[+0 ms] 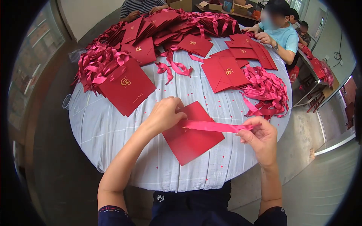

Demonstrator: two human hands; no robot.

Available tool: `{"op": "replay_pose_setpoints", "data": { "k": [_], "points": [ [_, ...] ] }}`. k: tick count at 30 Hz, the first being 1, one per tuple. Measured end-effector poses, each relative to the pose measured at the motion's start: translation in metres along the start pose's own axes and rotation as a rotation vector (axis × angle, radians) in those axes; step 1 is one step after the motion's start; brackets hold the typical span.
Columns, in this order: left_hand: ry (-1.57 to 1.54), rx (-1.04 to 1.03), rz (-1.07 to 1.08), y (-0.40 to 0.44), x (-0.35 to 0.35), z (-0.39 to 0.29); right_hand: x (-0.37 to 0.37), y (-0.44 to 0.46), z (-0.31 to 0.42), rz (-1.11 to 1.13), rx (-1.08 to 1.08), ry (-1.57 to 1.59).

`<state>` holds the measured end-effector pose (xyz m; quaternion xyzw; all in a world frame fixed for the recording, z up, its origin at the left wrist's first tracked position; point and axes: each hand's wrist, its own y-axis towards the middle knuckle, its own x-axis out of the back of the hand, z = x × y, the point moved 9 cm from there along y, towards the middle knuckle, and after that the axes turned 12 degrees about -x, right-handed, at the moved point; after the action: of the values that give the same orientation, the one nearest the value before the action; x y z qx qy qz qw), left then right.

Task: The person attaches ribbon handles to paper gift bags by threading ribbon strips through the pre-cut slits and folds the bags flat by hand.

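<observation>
A folded red paper bag (pixel 194 147) lies flat and turned at an angle on the table in front of me. Across it runs a pink ribbon (pixel 213 126), drawn fairly straight between my hands. My left hand (pixel 168 113) is closed on the ribbon's left end, over the bag's upper left edge; its fingertips are partly hidden. Off the bag's right side, my right hand (pixel 261 137) pinches the other end between thumb and fingers. The ribbon partly covers a gold mark on the bag.
The round table has a whitish cloth (pixel 109 130) with small red dots. Red bags (pixel 130 88) with gold logos are stacked at left, others (pixel 226 71) at right beside a ribbon heap (pixel 266 92). More bags pile up behind. Co-workers sit across the table, one in light blue (pixel 288 39).
</observation>
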<state>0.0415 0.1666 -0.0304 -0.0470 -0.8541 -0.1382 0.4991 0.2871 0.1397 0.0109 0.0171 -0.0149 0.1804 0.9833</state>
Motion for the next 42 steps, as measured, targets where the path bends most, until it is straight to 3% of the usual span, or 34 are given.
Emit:
{"op": "replay_pose_setpoints", "data": {
  "k": [1, 3, 4, 5, 6, 7, 11, 14, 19, 21, 27, 37, 42],
  "points": [
    [-0.072, 0.027, 0.015, 0.001, -0.002, 0.003, 0.000, 0.004, -0.003, -0.006, 0.002, -0.001],
    [-0.138, 0.042, 0.032, 0.004, 0.002, 0.002, -0.005, 0.007, 0.016, 0.021, 0.303, 0.105],
    [-0.283, 0.020, 0.001, 0.005, 0.009, -0.005, -0.008, 0.004, 0.023, 0.011, 0.308, 0.104],
    [-0.429, -0.002, -0.028, 0.006, 0.017, -0.015, -0.011, 0.004, 0.026, 0.042, 0.212, 0.298],
    [-0.431, -0.012, -0.023, 0.006, 0.026, -0.028, -0.011, 0.004, 0.024, 0.073, 0.115, 0.491],
    [-0.415, -0.072, -0.043, 0.005, 0.041, -0.047, -0.018, 0.002, 0.032, 0.208, 0.152, 0.516],
    [-0.372, -0.276, -0.152, 0.002, 0.070, -0.097, -0.036, -0.005, 0.037, 0.131, 0.051, 0.151],
    [-0.306, -0.366, -0.159, -0.001, 0.070, -0.117, -0.046, 0.003, 0.014, 0.151, -0.090, 0.139],
    [-0.231, -0.358, -0.114, -0.001, 0.061, -0.117, -0.042, 0.002, 0.012, 0.064, -0.110, 0.137],
    [-0.292, -0.353, -0.111, 0.001, 0.059, -0.114, -0.045, 0.002, 0.016, 0.119, -0.047, -0.069],
    [-0.265, -0.350, -0.123, 0.002, 0.058, -0.116, -0.051, 0.007, 0.020, 0.141, 0.012, -0.163],
    [-0.231, -0.363, -0.161, -0.003, 0.061, -0.128, -0.050, 0.013, 0.008, 0.199, -0.109, -0.080],
    [-0.174, -0.340, -0.185, -0.003, 0.060, -0.130, -0.050, 0.014, 0.005, 0.253, -0.225, 0.149]
  ]
}}
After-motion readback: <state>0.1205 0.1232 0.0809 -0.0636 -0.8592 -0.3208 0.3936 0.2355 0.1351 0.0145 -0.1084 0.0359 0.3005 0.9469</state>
